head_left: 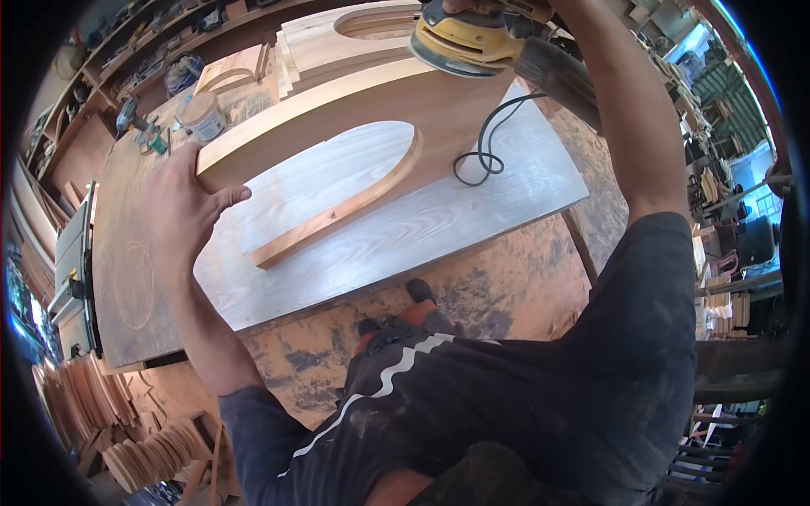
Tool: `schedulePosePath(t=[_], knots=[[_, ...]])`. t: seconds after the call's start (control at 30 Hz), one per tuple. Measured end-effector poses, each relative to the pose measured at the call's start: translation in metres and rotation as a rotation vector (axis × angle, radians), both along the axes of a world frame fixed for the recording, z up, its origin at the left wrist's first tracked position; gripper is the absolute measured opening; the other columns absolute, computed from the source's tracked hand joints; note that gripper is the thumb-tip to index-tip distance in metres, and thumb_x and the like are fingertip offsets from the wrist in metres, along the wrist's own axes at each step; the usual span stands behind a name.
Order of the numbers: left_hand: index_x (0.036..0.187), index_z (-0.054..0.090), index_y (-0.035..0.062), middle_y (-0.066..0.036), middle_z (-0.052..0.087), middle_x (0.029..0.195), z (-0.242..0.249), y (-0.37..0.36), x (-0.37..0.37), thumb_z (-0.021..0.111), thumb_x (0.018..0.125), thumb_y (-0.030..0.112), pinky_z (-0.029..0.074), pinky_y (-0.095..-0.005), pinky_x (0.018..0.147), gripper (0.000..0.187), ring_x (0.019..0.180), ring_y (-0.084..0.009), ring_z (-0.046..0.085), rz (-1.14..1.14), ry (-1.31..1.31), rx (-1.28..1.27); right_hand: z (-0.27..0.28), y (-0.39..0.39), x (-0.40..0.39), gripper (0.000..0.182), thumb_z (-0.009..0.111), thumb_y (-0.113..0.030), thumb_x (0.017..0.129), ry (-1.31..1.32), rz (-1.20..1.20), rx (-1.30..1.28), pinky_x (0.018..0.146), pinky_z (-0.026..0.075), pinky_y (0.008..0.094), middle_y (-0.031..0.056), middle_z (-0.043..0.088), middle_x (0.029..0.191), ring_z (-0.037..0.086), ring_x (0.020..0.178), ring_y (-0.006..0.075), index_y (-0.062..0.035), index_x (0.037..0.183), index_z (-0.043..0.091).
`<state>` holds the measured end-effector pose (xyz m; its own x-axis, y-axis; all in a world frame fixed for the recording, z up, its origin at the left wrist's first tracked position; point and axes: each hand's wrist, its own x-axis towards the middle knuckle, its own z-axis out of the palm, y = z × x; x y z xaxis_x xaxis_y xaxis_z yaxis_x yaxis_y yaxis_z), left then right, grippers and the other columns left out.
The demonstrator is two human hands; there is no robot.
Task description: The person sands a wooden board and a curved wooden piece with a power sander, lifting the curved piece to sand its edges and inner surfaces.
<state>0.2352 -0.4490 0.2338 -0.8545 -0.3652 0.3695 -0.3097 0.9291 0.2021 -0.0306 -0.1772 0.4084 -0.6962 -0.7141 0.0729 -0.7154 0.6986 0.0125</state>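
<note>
A U-shaped wooden piece (pixel 439 110) stands on edge on a pale board (pixel 380 244), its curved end to the right. My left hand (pixel 181 198) grips the left end of its far arm, the thumb sticking out on the near side. At the top edge, my right hand (pixel 533 8) is partly cut off by the frame and holds a yellow and black sander (pixel 464 38). The sander's pad is at the upper edge of the wooden piece, near the bend. A dark cord (pixel 481 169) loops down beside it onto the board.
Stacked cut panels (pixel 312 51) lie behind the workpiece. A tub (pixel 202 116) and a green drill (pixel 154 139) stand at the back left of the workbench (pixel 126 253). Curved wood pieces (pixel 152 455) are piled at lower left. Sawdust covers the floor (pixel 506 287).
</note>
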Motion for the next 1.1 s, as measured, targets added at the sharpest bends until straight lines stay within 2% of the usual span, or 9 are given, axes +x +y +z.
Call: schedulePosePath(t=[0.23,0.5,0.57,0.63,0.8,0.87,0.97,1.0,1.1], knots=[[0.107,0.067,0.0042,-0.015,0.072,0.095,-0.009,-0.010,-0.002,0.095,0.056,0.047,0.052,-0.0457,0.077,0.073,0.091,-0.0380,0.068,-0.007,0.031,0.007,0.001,0.036,-0.039,0.098,0.089,-0.027,0.070,0.041,-0.083,0.043,0.094,0.058,0.0422,0.0238,0.072,0.125,0.071,0.111,0.0326,-0.0013,0.156,0.049],[0.113,0.066,0.0042,-0.016,0.074,0.100,-0.004,0.000,0.005,0.097,0.058,0.044,0.052,-0.0461,0.079,0.075,0.096,-0.0379,0.070,0.017,0.037,-0.053,0.013,0.048,-0.044,0.101,0.089,-0.030,0.069,-0.181,-0.194,0.055,0.095,0.058,0.0423,0.0255,0.069,0.132,0.070,0.113,0.0323,-0.0024,0.157,0.047],[0.117,0.065,0.0032,-0.019,0.074,0.102,-0.006,-0.001,0.005,0.097,0.059,0.042,0.052,-0.0475,0.081,0.077,0.099,-0.0410,0.070,0.020,0.015,-0.036,0.001,0.051,-0.066,0.101,0.089,-0.030,0.069,0.031,-0.231,0.065,0.096,0.058,0.0419,0.0248,0.069,0.131,0.069,0.114,0.0324,-0.0028,0.157,0.048],[0.112,0.067,0.0065,-0.011,0.073,0.100,-0.011,-0.007,0.004,0.096,0.058,0.048,0.053,-0.0440,0.077,0.073,0.094,-0.0331,0.071,0.003,0.046,-0.116,0.002,0.054,-0.068,0.101,0.089,-0.030,0.070,-0.001,-0.246,0.052,0.096,0.057,0.0418,0.0248,0.069,0.132,0.069,0.114,0.0328,-0.0028,0.157,0.048],[0.112,0.067,0.0071,-0.011,0.073,0.099,-0.011,-0.005,0.005,0.095,0.057,0.049,0.053,-0.0438,0.077,0.074,0.093,-0.0329,0.071,0.004,0.062,-0.141,0.003,0.051,-0.065,0.100,0.089,-0.030,0.070,0.075,-0.185,0.089,0.096,0.057,0.0412,0.0245,0.070,0.130,0.069,0.114,0.0322,-0.0022,0.157,0.047],[0.111,0.067,0.0073,-0.011,0.073,0.099,-0.011,-0.004,0.005,0.095,0.057,0.049,0.053,-0.0438,0.077,0.074,0.093,-0.0329,0.071,-0.003,0.076,-0.168,0.017,0.034,-0.022,0.099,0.089,-0.028,0.071,-0.197,-0.234,0.098,0.095,0.057,0.0412,0.0231,0.072,0.125,0.071,0.111,0.0305,-0.0019,0.157,0.047],[0.112,0.067,0.0074,-0.011,0.073,0.098,-0.009,-0.007,0.004,0.094,0.057,0.050,0.053,-0.0440,0.077,0.075,0.093,-0.0334,0.071,0.022,0.028,-0.128,0.017,0.014,0.022,0.094,0.088,-0.026,0.072,-0.267,-0.189,0.023,0.093,0.057,0.0413,0.0205,0.074,0.117,0.072,0.106,0.0285,-0.0030,0.155,0.050],[0.112,0.067,0.0071,-0.012,0.073,0.098,-0.012,-0.009,0.005,0.094,0.057,0.051,0.053,-0.0441,0.076,0.076,0.093,-0.0338,0.071,0.006,0.045,-0.132,0.006,0.009,0.019,0.083,0.086,-0.025,0.073,-0.069,0.038,-0.024,0.092,0.057,0.0419,0.0186,0.074,0.114,0.072,0.103,0.0281,-0.0036,0.148,0.058],[0.113,0.067,0.0067,-0.012,0.073,0.097,-0.014,-0.006,0.006,0.093,0.057,0.053,0.053,-0.0445,0.076,0.077,0.092,-0.0345,0.071,0.001,0.054,-0.139,0.008,-0.013,0.025,0.070,0.086,-0.024,0.073,-0.103,0.160,0.057,0.092,0.057,0.0417,0.0184,0.074,0.114,0.072,0.105,0.0298,-0.0032,0.136,0.064]])
